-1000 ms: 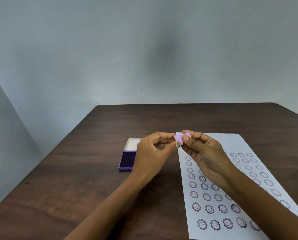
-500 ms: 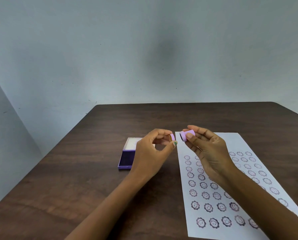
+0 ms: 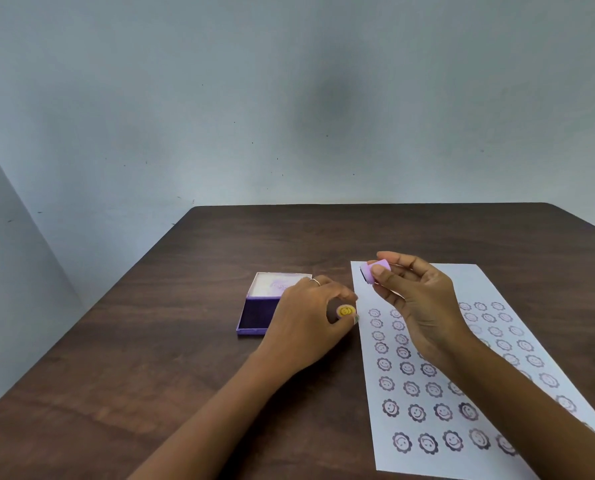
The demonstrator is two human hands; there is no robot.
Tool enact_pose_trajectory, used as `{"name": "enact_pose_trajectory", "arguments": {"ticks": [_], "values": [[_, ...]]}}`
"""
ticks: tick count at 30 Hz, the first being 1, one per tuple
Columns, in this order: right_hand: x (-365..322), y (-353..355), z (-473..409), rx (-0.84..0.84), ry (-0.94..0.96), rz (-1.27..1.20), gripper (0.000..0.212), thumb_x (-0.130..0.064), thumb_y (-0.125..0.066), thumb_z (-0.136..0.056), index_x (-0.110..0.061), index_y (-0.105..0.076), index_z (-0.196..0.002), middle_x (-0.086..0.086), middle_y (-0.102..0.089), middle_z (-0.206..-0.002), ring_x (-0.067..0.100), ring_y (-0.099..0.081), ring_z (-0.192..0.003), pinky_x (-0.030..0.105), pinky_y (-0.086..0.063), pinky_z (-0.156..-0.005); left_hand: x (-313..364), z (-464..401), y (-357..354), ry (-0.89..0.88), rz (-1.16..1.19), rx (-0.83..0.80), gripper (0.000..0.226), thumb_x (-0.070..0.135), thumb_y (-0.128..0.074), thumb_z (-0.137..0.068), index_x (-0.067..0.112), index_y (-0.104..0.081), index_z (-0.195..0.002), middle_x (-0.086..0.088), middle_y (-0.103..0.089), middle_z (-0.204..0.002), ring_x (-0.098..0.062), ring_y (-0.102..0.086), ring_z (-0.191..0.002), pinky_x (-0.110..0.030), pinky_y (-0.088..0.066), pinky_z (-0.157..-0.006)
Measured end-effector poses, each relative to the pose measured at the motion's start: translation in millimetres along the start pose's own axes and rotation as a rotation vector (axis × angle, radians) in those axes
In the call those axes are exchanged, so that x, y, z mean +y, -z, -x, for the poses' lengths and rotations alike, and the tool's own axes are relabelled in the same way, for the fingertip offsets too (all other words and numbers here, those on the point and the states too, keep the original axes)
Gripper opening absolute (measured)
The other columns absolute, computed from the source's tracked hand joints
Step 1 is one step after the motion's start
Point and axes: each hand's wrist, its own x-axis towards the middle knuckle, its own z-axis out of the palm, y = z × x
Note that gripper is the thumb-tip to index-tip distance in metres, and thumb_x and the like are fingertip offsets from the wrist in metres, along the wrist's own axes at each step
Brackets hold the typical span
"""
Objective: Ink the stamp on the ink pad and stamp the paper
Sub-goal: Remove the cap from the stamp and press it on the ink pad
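Plain room: bare wall [image 3: 289,98], wooden table [image 3: 150,375].

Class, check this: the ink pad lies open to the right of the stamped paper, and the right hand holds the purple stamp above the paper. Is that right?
One slip. The head view shows the ink pad lying open left of the paper, not right. The right hand does hold the purple stamp above the paper.
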Motion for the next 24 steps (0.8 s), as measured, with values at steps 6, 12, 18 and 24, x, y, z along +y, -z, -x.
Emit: {"name": "enact_pose_trajectory", "arguments": {"ticks": [6, 12, 18, 24], "values": [[1, 0, 1, 0.02, 0.001, 0.009, 0.045, -0.033, -0.073, -0.05, -0.018, -0.065, -0.092, 0.002, -0.074, -0.091, 0.015, -0.071, -0.085, 0.026, -0.057, -0.078, -19, -7, 29, 0.062, 0.074, 0.17, 0.011, 0.033, -0.062, -0.084, 0.033, -0.069, -0.092, 0.015, -0.066, -0.095, -0.005, -0.053, -0.087, -0.022, -0.042, -0.077], [2, -1, 1, 0.005, 0.01, 0.025, 0.026, -0.015, -0.071, -0.072, -0.009, -0.065, -0.096, 0.012, -0.071, -0.097, 0.022, -0.07, -0.088, 0.042, -0.053, -0.09, -74, 6, 77, 0.219, 0.15, 0.023, 0.016, 0.038, -0.067, -0.082, 0.04, -0.065, -0.097, 0.018, -0.063, -0.108, 0.002, -0.053, -0.1, -0.011, -0.036, -0.078], [5, -8, 11, -0.013, 0.07, 0.24, 0.033, -0.018, -0.073, -0.072, -0.01, -0.066, -0.102, 0.014, -0.071, -0.102, 0.027, -0.068, -0.096, 0.041, -0.05, -0.093, -114, 37, 102, 0.49, 0.292, -0.185, 0.065, 0.071, -0.074, -0.048, 0.055, -0.058, -0.109, 0.021, -0.052, -0.131, -0.006, -0.044, -0.126, -0.037, -0.034, -0.108], [5, -43, 25, -0.216, 0.191, 0.387, 0.026, -0.007, -0.075, -0.071, -0.023, -0.07, -0.092, -0.004, -0.073, -0.091, 0.004, -0.07, -0.082, 0.01, -0.052, -0.061, -110, 36, 104, 0.418, 0.185, -0.345, 0.072, 0.069, -0.075, -0.041, 0.06, -0.053, -0.109, 0.029, -0.041, -0.134, -0.004, -0.035, -0.131, -0.044, -0.022, -0.115]]}}
